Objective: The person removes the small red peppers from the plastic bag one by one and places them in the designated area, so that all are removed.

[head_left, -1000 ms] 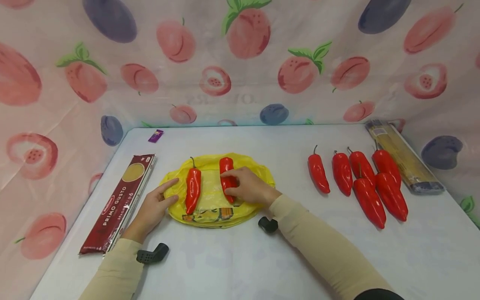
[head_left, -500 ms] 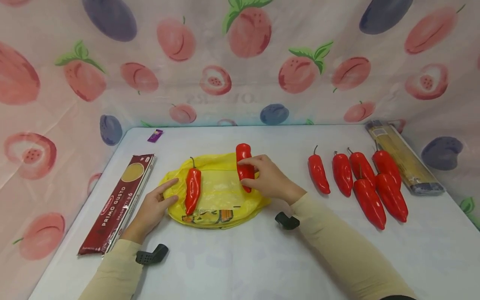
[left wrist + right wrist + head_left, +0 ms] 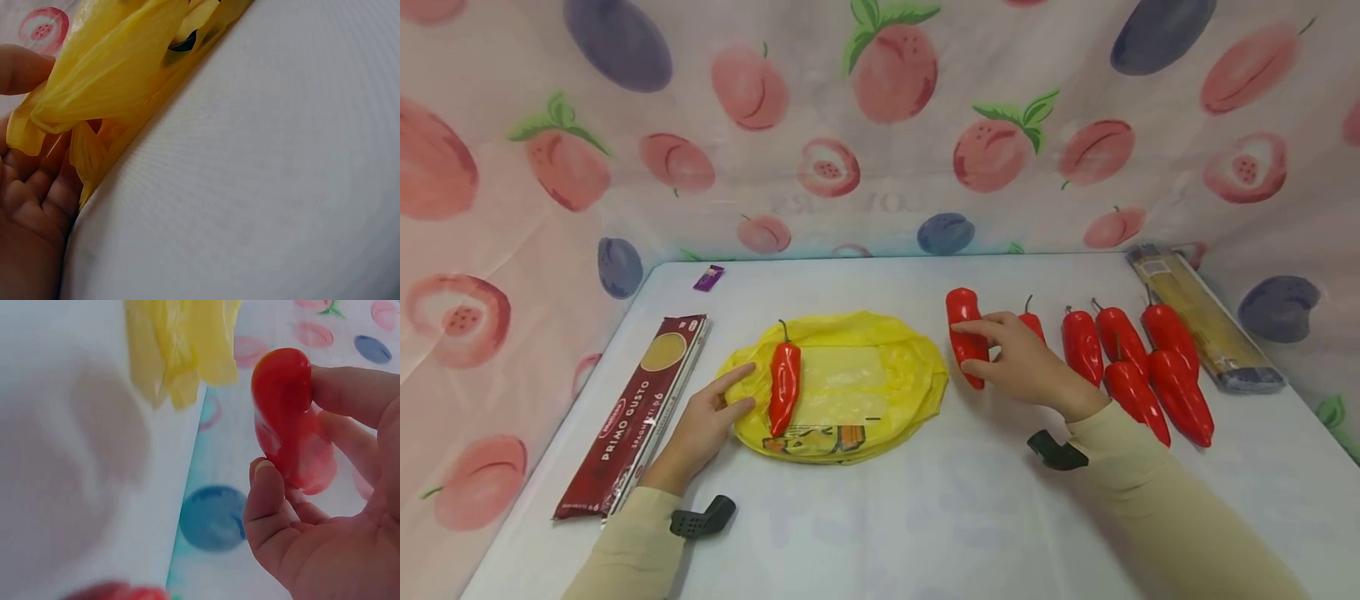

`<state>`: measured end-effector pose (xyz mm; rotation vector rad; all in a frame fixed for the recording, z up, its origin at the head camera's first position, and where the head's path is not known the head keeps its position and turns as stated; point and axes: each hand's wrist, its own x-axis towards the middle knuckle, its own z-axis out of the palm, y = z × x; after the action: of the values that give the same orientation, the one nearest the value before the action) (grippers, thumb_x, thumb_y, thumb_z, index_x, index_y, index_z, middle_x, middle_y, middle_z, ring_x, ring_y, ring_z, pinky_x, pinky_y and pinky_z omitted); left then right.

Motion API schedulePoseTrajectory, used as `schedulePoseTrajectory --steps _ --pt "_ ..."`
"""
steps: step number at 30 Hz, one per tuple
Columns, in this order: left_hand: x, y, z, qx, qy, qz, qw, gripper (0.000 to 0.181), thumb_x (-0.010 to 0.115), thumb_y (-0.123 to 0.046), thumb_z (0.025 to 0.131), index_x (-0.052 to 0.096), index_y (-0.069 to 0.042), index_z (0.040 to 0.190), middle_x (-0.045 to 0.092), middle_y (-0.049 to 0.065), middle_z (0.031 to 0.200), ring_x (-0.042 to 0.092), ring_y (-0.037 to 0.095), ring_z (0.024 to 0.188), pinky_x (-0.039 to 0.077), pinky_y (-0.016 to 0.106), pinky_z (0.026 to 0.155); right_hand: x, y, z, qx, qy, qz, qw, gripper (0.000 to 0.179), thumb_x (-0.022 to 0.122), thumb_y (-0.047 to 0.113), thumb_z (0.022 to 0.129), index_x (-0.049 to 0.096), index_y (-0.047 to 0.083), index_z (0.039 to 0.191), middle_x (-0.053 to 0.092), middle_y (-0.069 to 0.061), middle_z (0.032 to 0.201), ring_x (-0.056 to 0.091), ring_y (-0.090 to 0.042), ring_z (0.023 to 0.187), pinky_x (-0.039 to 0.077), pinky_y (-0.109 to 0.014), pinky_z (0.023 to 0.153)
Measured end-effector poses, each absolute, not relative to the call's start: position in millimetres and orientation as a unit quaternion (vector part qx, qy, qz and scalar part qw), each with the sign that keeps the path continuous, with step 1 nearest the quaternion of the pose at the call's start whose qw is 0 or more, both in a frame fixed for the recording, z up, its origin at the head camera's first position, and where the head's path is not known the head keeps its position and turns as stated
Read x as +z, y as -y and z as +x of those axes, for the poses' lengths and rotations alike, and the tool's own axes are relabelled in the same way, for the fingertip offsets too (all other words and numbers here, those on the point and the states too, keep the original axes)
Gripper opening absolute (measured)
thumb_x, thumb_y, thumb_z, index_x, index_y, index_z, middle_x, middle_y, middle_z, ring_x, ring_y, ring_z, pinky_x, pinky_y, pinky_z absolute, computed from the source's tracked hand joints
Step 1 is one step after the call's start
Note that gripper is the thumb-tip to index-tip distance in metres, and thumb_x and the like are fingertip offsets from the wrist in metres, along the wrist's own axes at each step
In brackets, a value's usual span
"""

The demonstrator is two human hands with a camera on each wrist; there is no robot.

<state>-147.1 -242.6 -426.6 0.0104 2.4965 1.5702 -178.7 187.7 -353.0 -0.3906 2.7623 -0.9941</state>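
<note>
My right hand [image 3: 1026, 367] pinches a red pepper [image 3: 966, 346] between thumb and fingers, right of centre in the frame, just beside the row of peppers [image 3: 1131, 367]. My left hand [image 3: 703, 425] lies with straight fingers on the left edge of the yellow bag [image 3: 865, 392], where another pepper [image 3: 784, 385] rests.

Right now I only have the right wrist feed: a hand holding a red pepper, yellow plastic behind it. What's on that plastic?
Observer: One red pepper lies on the yellow bag.
Operator: Left hand?
Observer: The left hand rests on the bag's left edge, fingers straight along the plastic.
Operator: Where's my held pepper relative to the others?
Observer: The held pepper in the right hand is just left of the group of red peppers on the table, off the bag.
</note>
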Motion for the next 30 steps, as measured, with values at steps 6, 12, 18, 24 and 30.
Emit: schedulePoseTrajectory --steps 6,12,18,24,30 --pt "-425.1 244.2 -148.8 0.523 -0.847 0.006 0.095 0.056 0.058 -0.022 0.101 0.040 -0.015 0.155 0.024 0.012 0.163 0.024 0.033 0.148 0.032 0.049 0.113 -347.8 -219.6 -166.1 -0.303 -0.942 -0.120 0.082 0.061 0.077 0.019 0.087 0.054 0.014 0.144 0.045 -0.024 0.136 0.045 -0.042 0.122 0.060 -0.048 0.075" --pt "-423.9 243.6 -148.3 0.518 -0.850 0.006 0.092 0.056 0.057 -0.023 0.102 0.040 -0.016 0.155 0.026 0.011 0.163 0.028 0.030 0.146 0.039 0.027 0.107 -349.2 -245.6 -153.5 -0.283 -0.949 -0.115 0.073 0.064 0.079 0.017 0.085 0.054 0.010 0.143 0.045 -0.027 0.133 0.046 -0.045 0.118 0.060 -0.049 0.072" --pt "-423.0 242.4 -145.9 0.519 -0.849 -0.003 0.096 0.056 0.058 -0.023 0.102 0.040 -0.017 0.155 0.025 0.010 0.163 0.026 0.030 0.147 0.040 0.022 0.104 -353.5 -265.2 -141.4 -0.277 -0.952 -0.102 0.078 0.066 0.081 0.019 0.083 0.054 0.008 0.143 0.045 -0.028 0.133 0.045 -0.046 0.117 0.061 -0.047 0.069" --pt "-423.4 241.1 -146.1 0.519 -0.850 -0.003 0.094 0.056 0.057 -0.021 0.102 0.040 -0.017 0.155 0.025 0.010 0.163 0.025 0.030 0.148 0.034 0.045 0.112 -359.0 -281.1 -131.2 -0.280 -0.952 -0.090 0.088 0.066 0.080 0.021 0.084 0.054 0.006 0.142 0.044 -0.029 0.134 0.039 -0.049 0.122 0.060 -0.051 0.072" --pt "-425.2 241.2 -146.7 0.521 -0.848 0.000 0.094 0.057 0.057 -0.020 0.102 0.039 -0.015 0.155 0.025 0.012 0.163 0.024 0.031 0.148 0.031 0.048 0.114 -367.1 -293.8 -123.9 -0.281 -0.953 -0.073 0.092 0.068 0.081 0.023 0.083 0.054 0.006 0.143 0.046 -0.028 0.130 0.042 -0.045 0.115 0.060 -0.046 0.069"
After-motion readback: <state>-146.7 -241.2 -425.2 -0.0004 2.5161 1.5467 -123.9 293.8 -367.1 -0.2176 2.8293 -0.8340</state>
